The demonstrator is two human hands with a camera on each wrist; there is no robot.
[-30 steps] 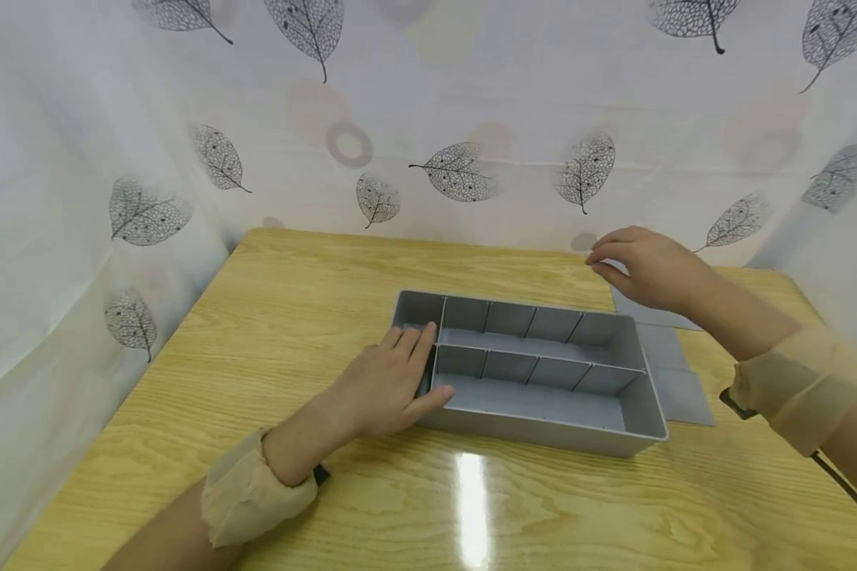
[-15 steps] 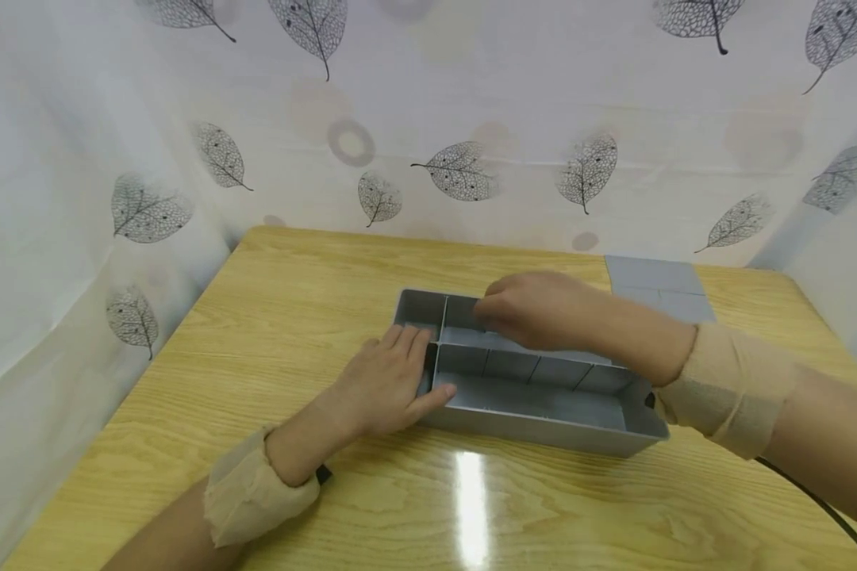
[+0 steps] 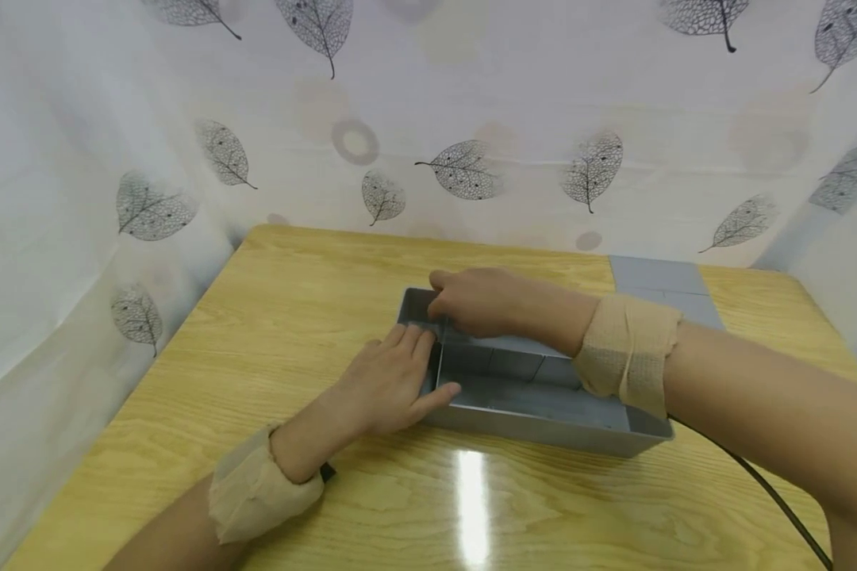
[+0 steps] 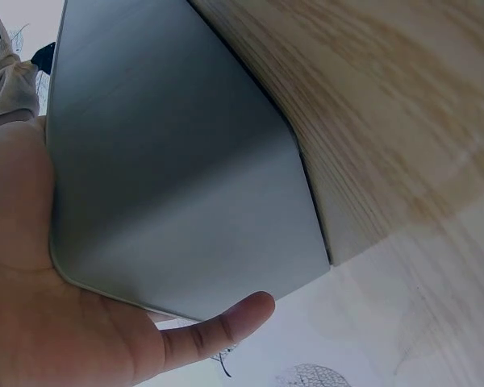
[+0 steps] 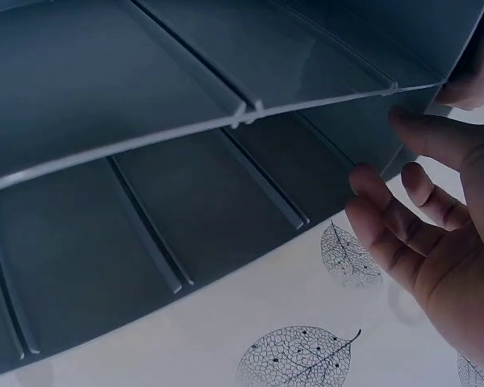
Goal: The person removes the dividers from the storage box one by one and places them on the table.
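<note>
A grey storage box [image 3: 543,432] with two long rows stands on the table, split by a lengthwise wall and a divider [image 3: 440,365] near its left end. My left hand [image 3: 389,388] holds the box's left front corner, fingers over the rim and thumb along the front. In the left wrist view the palm lies against the outer end wall [image 4: 185,177]. My right hand [image 3: 482,301] is over the back row at the divider. The right wrist view shows its fingers [image 5: 395,230] bent, with a gap to the thumb; whether they touch the divider is unclear.
Flat grey panels [image 3: 660,277] lie at the table's back right, partly hidden by the right arm. Slotted ribs [image 5: 153,218] line the box walls. A leaf-patterned curtain [image 3: 471,95] encloses the wooden table [image 3: 314,277]. A cable [image 3: 764,484] trails from the right wrist.
My right hand has come from above the panels at the right, leftward across the box to the divider. The left hand and the box have stayed in place.
</note>
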